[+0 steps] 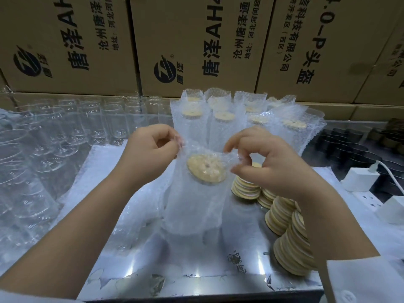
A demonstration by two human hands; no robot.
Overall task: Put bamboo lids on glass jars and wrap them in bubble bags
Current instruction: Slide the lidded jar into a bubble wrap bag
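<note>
**Jar (pixel 196 215) in bag (pixel 175 200), centre of counter (pixel 196 265)**

Left hand (pixel 150 145) and right hand (pixel 277 162) each pinch the bag mouth, fingers curled. The jar stands upright inside, lid (pixel 206 169) on. Lid stacks (pixel 284 217) sit toward the right edge.

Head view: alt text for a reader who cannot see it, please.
The left hand and right hand pinch the top of a bubble bag holding a glass jar with a bamboo lid on a shiny table. Wrapped jars stand behind, empty jars left, stacked lids right.

Clear bubble-plastic bag (pixel 192 206), matt bamboo lid (pixel 206 169), glossy metal table (pixel 196 259)
</note>
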